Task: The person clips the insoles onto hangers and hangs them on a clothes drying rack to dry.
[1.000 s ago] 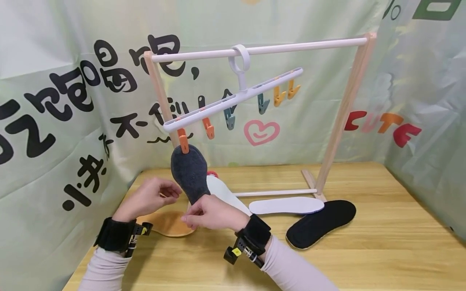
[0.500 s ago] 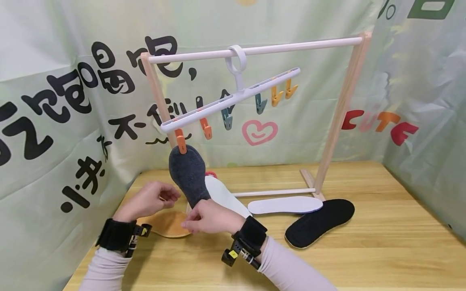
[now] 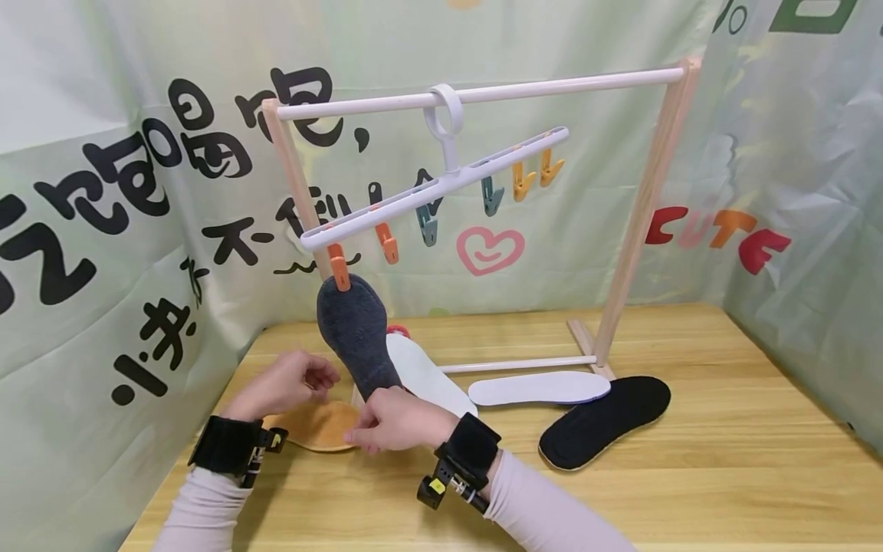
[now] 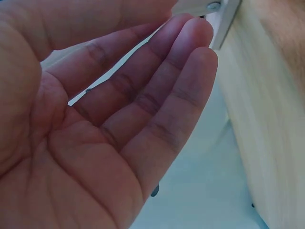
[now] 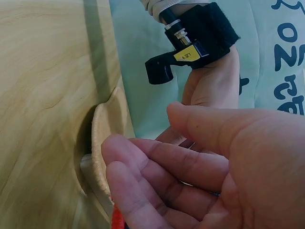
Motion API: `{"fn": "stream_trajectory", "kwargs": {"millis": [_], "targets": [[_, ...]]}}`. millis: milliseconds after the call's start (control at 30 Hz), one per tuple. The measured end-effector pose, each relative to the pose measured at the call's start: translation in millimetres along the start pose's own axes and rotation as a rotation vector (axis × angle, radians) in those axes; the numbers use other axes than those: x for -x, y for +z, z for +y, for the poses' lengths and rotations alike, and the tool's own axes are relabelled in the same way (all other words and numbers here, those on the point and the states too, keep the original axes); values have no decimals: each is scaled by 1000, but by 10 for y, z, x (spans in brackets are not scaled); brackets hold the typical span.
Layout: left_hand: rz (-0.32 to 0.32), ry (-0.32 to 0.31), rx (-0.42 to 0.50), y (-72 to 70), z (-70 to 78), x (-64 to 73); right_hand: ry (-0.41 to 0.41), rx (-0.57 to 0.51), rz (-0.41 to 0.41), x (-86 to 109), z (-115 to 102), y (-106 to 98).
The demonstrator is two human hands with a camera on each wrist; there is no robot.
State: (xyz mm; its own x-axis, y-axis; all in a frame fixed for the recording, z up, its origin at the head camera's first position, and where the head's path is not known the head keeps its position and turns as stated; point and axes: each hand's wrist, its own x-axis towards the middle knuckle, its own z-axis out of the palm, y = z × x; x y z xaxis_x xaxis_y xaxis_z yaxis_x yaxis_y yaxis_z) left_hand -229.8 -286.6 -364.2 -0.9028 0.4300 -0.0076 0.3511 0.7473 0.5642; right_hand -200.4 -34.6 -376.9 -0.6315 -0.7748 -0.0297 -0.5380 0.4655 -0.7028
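A dark grey insole hangs from an orange clip at the lower, left end of the tilted white hanger. My left hand is beside it on the left, fingers loosely bent and holding nothing, as the left wrist view confirms. My right hand overlaps the insole's lower end in the head view; whether they touch I cannot tell. Its thumb is apart from its relaxed fingers in the right wrist view, with nothing between them. Under both hands lies an orange-tan insole, partly hidden by the right fingers.
A wooden rack with a white rail carries the hanger. Other clips, orange, blue-grey and yellow, hang unused. On the table lie a pale insole, a white one and a black one.
Both hands have sunk slightly towards the table. The grey insole stays hanging from the orange clip, and the whole scene shifts a little left in view.
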Motion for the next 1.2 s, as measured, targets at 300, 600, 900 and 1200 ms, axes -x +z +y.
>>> {"fn": "stream_trajectory", "kwargs": {"millis": [300, 600, 900, 1200], "targets": [[-18, -20, -15, 23, -61, -9, 20, 2, -2, 2, 28, 44], [-24, -58, -24, 58, -127, -26, 67, 28, -15, -29, 59, 94], [-37, -69, -29, 79, -175, -51, 59, 111, -43, -87, 132, 167], [-59, -85, -53, 101, -203, -52, 116, 101, -62, -75, 93, 218]]}}
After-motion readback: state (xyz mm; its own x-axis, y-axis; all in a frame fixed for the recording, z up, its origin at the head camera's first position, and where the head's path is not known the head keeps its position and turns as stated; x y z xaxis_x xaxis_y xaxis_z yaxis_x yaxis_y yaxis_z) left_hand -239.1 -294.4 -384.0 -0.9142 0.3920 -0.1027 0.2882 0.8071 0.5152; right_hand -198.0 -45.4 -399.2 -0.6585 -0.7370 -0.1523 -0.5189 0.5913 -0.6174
